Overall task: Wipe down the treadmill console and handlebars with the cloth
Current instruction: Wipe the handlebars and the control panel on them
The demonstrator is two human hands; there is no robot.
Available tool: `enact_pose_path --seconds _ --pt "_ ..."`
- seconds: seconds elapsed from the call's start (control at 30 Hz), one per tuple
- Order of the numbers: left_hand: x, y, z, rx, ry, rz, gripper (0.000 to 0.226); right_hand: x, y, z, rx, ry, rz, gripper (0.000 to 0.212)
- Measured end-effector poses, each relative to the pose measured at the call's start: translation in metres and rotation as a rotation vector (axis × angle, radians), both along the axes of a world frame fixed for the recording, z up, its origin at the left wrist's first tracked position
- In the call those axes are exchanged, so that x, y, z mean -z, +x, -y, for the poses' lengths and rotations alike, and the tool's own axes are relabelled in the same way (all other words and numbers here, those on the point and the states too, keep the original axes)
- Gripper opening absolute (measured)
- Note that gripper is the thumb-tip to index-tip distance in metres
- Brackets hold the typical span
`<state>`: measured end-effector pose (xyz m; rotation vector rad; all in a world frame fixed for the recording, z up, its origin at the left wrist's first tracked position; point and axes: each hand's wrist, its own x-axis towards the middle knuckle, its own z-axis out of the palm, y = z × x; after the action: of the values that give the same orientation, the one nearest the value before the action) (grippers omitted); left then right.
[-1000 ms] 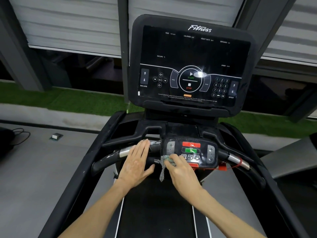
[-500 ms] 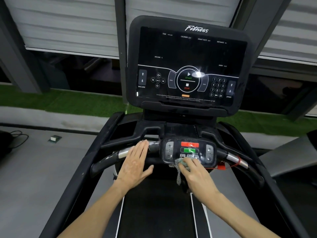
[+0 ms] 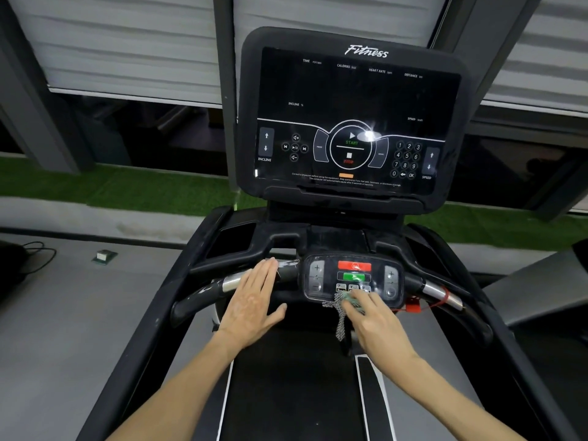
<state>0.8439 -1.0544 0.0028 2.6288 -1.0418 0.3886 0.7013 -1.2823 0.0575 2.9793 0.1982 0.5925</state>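
The black treadmill console [image 3: 351,122] stands upright ahead, its dark screen printed with START and STOP. Below it the small control panel [image 3: 353,276] with a red and a green button sits in the middle of the handlebar [image 3: 232,283]. My right hand [image 3: 374,319] presses a checked grey-green cloth [image 3: 340,310] flat against the panel's lower edge; a strip of cloth hangs down under the fingers. My left hand [image 3: 254,300] rests flat, fingers straight, on the left handlebar beside the panel.
The running belt [image 3: 286,393] lies under my forearms, with black side rails [image 3: 152,313] left and right. A red safety clip and cord [image 3: 416,308] hang by the right handlebar. Cables [image 3: 35,253] and a small box [image 3: 103,256] lie on the grey floor at left.
My right hand slid the cloth rightward along the lower edge of the control panel, from its left corner to under the middle buttons. My left hand stayed on the handlebar.
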Motion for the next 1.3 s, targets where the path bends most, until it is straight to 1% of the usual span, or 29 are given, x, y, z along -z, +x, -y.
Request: enact_pose_path --seconds 0.13,0.2,0.27,0.33,0.4,0.47,0.53,0.57,0.6,0.63,0.7,0.8,0.83,0.9,0.97,1.03,1.07,1.13,1.2,1.3 --pt "-0.001 0.0 -0.001 0.0 -0.016 -0.001 0.083 -0.005 -0.006 0.007 0.045 0.0 -0.002 0.054" --pt "-0.001 0.0 -0.001 0.007 -0.005 -0.007 0.083 -0.008 -0.006 0.01 0.075 0.029 -0.028 0.046" --pt "-0.003 0.0 -0.001 0.013 -0.01 -0.006 0.082 -0.019 -0.002 0.01 0.098 0.129 -0.041 0.032" --pt "-0.006 -0.001 0.001 0.012 -0.026 -0.009 0.081 -0.04 0.002 0.007 0.131 0.383 -0.068 0.025" --pt "-0.013 -0.002 0.005 -0.004 -0.069 -0.014 0.078 -0.058 0.009 0.007 0.19 0.756 -0.082 0.028" --pt "-0.027 -0.004 0.013 -0.004 -0.16 -0.035 0.076 -0.073 0.017 0.007 0.206 1.185 -0.132 0.024" --pt "-0.051 -0.009 0.025 0.059 -0.312 -0.152 0.074 -0.084 0.024 0.003 0.195 1.584 -0.176 0.017" --pt "-0.067 -0.012 0.032 0.114 -0.388 -0.253 0.072 -0.089 0.025 0.001 0.19 1.714 -0.202 0.016" --pt "-0.083 -0.015 0.039 0.176 -0.451 -0.343 0.068 -0.093 0.028 0.0 0.178 1.773 -0.224 0.017" --pt "-0.098 -0.018 0.047 0.238 -0.502 -0.406 0.062 -0.097 0.029 -0.003 0.157 1.79 -0.239 0.017" --pt "-0.12 -0.024 0.06 0.291 -0.568 -0.493 0.058 -0.101 0.033 -0.005 0.13 1.811 -0.235 0.018" --pt "-0.139 -0.027 0.071 0.246 -0.606 -0.552 0.068 -0.109 0.037 -0.004 0.145 1.822 -0.177 0.018" --pt "-0.142 -0.027 0.073 0.22 -0.631 -0.578 0.066 -0.112 0.037 -0.003 0.137 1.797 -0.168 0.018" --pt "-0.148 -0.022 0.074 0.194 -0.669 -0.627 0.054 -0.119 0.035 -0.001 0.107 1.738 -0.141 0.019" --pt "-0.15 -0.017 0.073 0.214 -0.662 -0.675 0.042 -0.123 0.033 0.002 0.102 1.687 -0.126 0.02" --pt "-0.153 -0.016 0.071 0.253 -0.681 -0.776 0.035 -0.125 0.032 0.005 0.115 1.676 -0.106 0.02" --pt "-0.155 -0.018 0.07 0.271 -0.692 -0.837 0.035 -0.126 0.032 0.007 0.122 1.699 -0.095 0.02" --pt "-0.161 -0.022 0.069 0.311 -0.694 -0.933 0.036 -0.129 0.031 0.012 0.152 1.803 -0.1 0.022" --pt "-0.167 -0.027 0.069 0.362 -0.686 -0.995 0.034 -0.133 0.03 0.015 0.196 1.968 -0.177 0.021" --pt "-0.172 -0.033 0.069 0.365 -0.682 -1.02 0.022 -0.136 0.025 0.018 0.204 2.352 -0.277 0.02"
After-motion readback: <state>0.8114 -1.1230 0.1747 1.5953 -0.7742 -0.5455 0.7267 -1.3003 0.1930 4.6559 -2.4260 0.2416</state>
